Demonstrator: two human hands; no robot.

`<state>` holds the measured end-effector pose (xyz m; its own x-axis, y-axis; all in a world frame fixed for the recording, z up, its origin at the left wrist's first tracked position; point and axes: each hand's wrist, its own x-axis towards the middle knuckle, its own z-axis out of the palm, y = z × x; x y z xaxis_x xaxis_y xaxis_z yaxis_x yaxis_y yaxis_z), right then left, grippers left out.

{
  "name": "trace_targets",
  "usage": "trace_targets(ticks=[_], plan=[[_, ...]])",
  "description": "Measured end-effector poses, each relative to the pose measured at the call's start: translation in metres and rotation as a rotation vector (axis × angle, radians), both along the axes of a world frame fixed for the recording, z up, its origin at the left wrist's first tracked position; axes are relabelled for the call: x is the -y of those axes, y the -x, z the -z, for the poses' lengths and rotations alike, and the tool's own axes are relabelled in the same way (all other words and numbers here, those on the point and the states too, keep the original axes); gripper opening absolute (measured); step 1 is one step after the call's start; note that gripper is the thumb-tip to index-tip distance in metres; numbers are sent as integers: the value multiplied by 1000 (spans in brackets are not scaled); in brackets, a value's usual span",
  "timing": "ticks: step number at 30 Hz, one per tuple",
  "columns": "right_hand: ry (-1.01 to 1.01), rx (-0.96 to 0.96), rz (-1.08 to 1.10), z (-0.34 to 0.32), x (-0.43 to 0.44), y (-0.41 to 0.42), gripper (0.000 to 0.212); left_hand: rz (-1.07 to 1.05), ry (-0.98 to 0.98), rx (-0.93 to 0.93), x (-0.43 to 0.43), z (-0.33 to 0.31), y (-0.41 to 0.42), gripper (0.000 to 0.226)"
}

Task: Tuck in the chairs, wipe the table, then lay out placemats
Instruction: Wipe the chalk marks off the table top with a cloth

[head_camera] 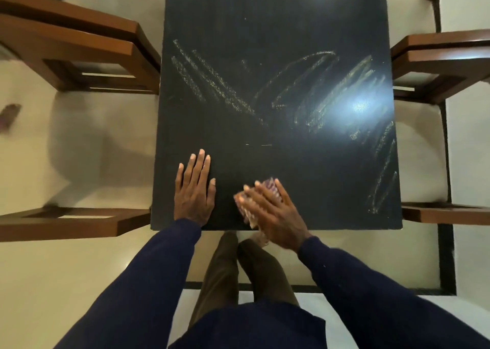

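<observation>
Both arms in dark-blue sleeves [148,282] reach fwd. L hand [195,192] lies flat, palm down, fingers [201,163] straight & close together. R hand [275,210], motion-blurred, palm down, fingers straight, angled left.

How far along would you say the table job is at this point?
Seemingly done: the chairs on both sides stand close against the table. In hand: the right hand presses a cloth near the near edge, the left hand flat beside it. Left: pale streaks across the middle and right are unwiped, and no placemats are in view.
</observation>
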<state>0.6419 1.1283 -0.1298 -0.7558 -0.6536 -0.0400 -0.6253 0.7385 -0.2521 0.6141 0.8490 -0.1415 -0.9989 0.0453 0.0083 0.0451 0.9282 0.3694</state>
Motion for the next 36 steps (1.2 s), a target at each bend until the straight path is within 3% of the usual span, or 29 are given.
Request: trace_targets(ticks=[3,7,12,17,20,25,31,34,36], plan=[[0,-7,-37,-1,-65,-21,68,38,28,1,9,1,-2,59],[-33,-22,292,-11,-124,0,70,27,41,26,3,-1,-2,60],[-58,-46,626,-10,-79,55,66,35,65,62,-16,0,-7,62],[-3,1,482,-3,-63,14,82,203,92,78,-59,-1,-3,64],[-38,12,333,-8,-107,-32,73,287,101,78,-92,-4,6,64],[-59,12,577,-15,-206,-45,73,373,97,57,-151,-7,15,64],[-72,-18,830,-12,-239,58,57,342,112,90,-211,-5,17,64],[-57,-47,800,-7,-218,75,64,311,124,79,-239,-5,20,64],[-36,-23,651,-5,-216,47,76,284,116,80,-264,-6,20,64]])
